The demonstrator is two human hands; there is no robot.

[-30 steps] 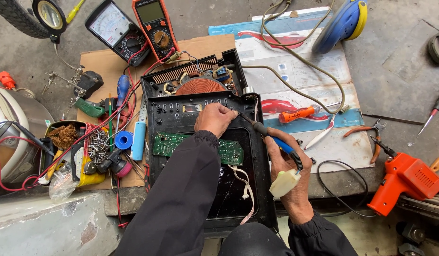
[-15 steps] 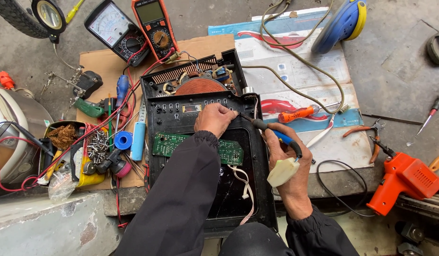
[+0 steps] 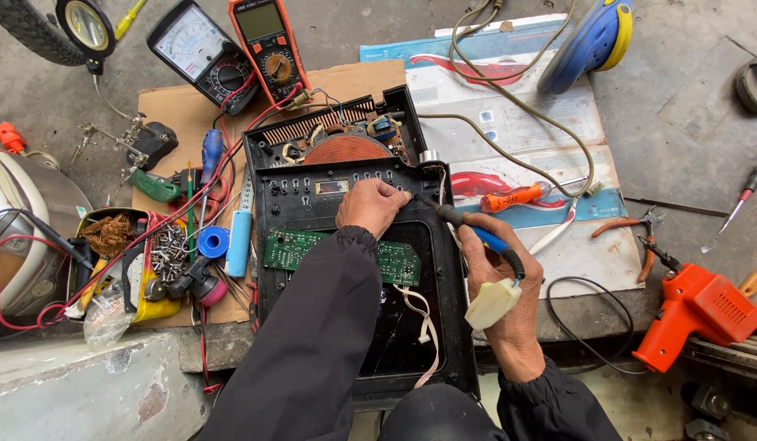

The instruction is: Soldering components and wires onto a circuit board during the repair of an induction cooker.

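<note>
Nearest, the right hand [image 3: 499,286] is clenched around a blue-and-black-handled soldering iron [image 3: 476,237], with a cream plastic plug [image 3: 493,304] tucked under its fingers. The iron's tip reaches left to the black opened appliance casing [image 3: 452,327] at mid-table. There the left hand [image 3: 372,206] presses curled fingers just beyond a green circuit board [image 3: 337,255], holding nothing visible, while farther off lies an orange digital multimeter [image 3: 268,45].

Single head-worn view, looking almost straight down from just above the person's arms onto a cluttered work surface — close enough that the black sleeves fill the lower edge. An opened black appliance [image 3: 354,245] sits at centre, with meters [image 3: 231,49] along the top edge and an orange tool [image 3: 697,314] at the right margin.
</note>
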